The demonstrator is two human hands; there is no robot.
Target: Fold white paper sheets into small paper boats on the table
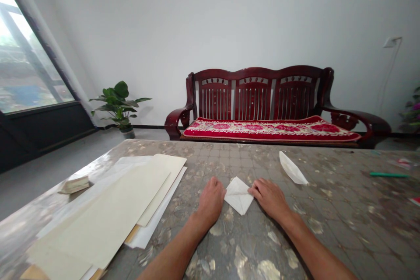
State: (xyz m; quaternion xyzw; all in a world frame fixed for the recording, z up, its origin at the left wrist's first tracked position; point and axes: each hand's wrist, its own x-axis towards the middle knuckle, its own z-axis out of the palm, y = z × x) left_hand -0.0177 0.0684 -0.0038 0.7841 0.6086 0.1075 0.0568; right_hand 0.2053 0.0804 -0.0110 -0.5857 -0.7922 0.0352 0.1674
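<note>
A folded white paper point(239, 195) lies on the patterned table top point(331, 210), just ahead of me. My left hand point(211, 201) grips its left corner with curled fingers. My right hand point(269, 199) presses on its right side, fingertips on the paper. A second folded white paper point(292, 168), pointed at both ends, lies farther off to the right, beyond both hands. Left of my left hand is a stack of large cream paper sheets point(108, 210), with white sheets beneath. Neither hand touches the stack.
A small paper bundle point(75, 184) lies past the stack, and a green pen point(389, 174) lies at the right. Beyond the table's far edge stand a dark red wooden bench point(259, 96), a potted plant point(118, 105) and a large window point(29, 52).
</note>
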